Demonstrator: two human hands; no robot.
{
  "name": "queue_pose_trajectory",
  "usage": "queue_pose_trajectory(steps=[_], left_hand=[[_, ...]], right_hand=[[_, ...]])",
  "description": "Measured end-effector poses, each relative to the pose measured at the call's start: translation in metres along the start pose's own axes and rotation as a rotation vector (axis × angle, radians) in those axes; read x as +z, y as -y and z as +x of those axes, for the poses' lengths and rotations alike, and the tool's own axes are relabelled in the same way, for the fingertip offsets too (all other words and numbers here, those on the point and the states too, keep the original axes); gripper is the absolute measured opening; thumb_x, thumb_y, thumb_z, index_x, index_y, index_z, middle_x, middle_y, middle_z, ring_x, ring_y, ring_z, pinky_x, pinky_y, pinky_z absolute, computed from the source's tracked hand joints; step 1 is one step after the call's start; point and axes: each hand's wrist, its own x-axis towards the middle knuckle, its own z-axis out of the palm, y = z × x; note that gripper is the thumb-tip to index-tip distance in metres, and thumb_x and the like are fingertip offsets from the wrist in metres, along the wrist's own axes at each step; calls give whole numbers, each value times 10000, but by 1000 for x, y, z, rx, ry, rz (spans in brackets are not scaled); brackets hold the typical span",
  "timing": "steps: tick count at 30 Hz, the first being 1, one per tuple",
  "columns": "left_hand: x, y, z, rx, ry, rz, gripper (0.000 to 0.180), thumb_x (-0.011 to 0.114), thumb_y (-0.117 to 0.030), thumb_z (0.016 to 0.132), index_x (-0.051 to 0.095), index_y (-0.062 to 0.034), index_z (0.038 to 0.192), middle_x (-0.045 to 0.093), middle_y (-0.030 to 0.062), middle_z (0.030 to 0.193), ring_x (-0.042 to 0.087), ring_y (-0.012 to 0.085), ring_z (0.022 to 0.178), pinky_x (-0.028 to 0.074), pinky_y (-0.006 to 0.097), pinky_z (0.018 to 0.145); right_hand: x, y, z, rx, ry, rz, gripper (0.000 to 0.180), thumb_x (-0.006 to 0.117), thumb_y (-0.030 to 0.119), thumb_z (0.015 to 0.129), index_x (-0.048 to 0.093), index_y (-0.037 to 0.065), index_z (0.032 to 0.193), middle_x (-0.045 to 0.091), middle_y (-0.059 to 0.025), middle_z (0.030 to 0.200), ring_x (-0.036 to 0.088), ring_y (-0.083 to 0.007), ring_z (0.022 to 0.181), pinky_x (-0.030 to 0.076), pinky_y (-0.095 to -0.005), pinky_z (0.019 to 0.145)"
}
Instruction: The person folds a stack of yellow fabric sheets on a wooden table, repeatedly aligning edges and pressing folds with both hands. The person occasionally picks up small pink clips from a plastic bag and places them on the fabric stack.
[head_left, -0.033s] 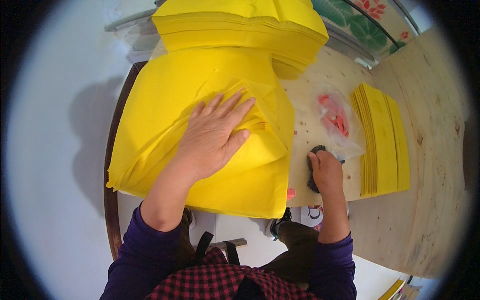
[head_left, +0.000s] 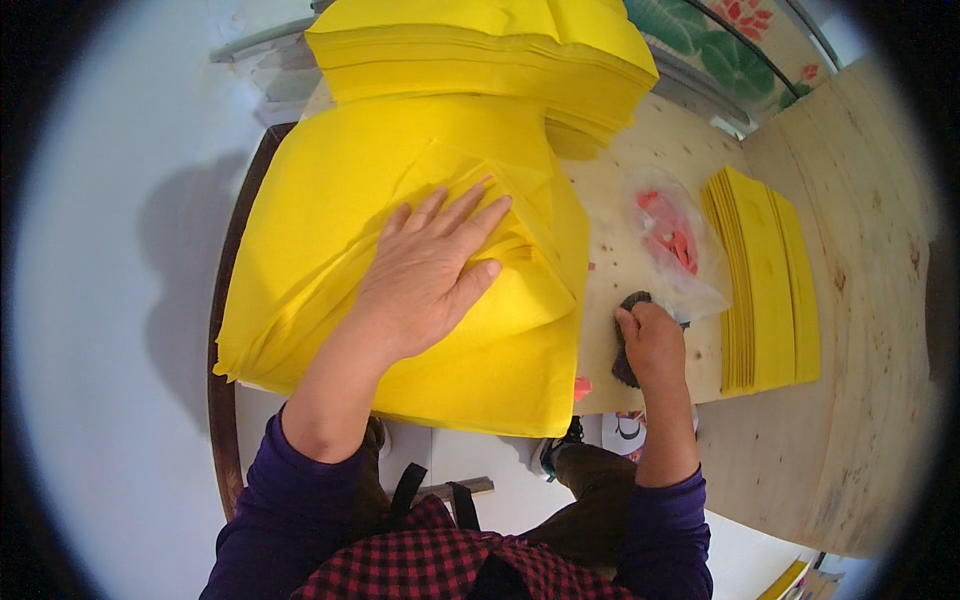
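Observation:
My left hand (head_left: pixel 425 270) lies flat, fingers spread, on yellow fabric sheets (head_left: pixel 480 375) stacked on the wooden table. Several folds and creases run out from under it, and one layer is turned back near its fingertips. To the right of this pile, my right hand (head_left: pixel 656 345) is closed at the tabletop, its thumb against a dark grey, fuzzy-looking item (head_left: pixel 628 350). The fingers hide part of that item, and I cannot make out its kind. A small dark tip shows at the other side of the fist.
Behind the sheets rises a tall yellow fabric stack (head_left: pixel 480 60). A clear plastic bag (head_left: pixel 690 275) with red pieces lies beyond my right hand, beside folded yellow fabric (head_left: pixel 765 280). A wooden panel (head_left: pixel 850 300) borders the right. A red scrap (head_left: pixel 582 388) sits by the near edge.

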Motion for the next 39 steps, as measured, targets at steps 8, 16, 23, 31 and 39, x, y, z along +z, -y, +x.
queue_pose_trajectory(steps=[8,16,23,31,39], left_hand=[[0,-1,0,-3,-3,2,576,470,-398,999,381,-159,1515,352,128,1579,324,428,1428,225,583,1157],[-1,-3,-1,-13,11,22,582,449,-403,1004,363,-157,1524,343,135,1583,321,411,1435,222,576,1167],[0,-3,-2,-7,1,18,582,434,-421,1008,363,-164,1526,332,128,1589,316,407,1439,220,572,1169],[1,-2,-2,1,-5,27,576,427,-424,1012,372,-163,1522,342,129,1584,322,407,1435,226,570,1168],[0,-3,-1,1,-11,10,572,439,-412,1010,377,-156,1517,349,129,1579,325,404,1434,229,574,1167]], right_hand=[[-1,-7,-11,-155,-95,293,150,716,80,824,627,-24,884,630,-200,847,616,-371,749,482,-401,676],[-11,11,-4,2,-70,222,156,725,148,843,667,5,862,653,-161,869,631,-359,779,505,-416,718],[-17,65,4,-113,-77,686,404,811,191,766,638,67,1109,628,-76,1170,629,-249,987,503,-357,772],[-11,100,17,-183,-43,671,771,834,261,715,494,80,1383,414,-197,1502,411,-337,1385,334,-424,1135],[-22,88,10,-292,160,604,995,874,264,654,372,53,1488,298,-259,1569,298,-392,1463,259,-427,1191]])
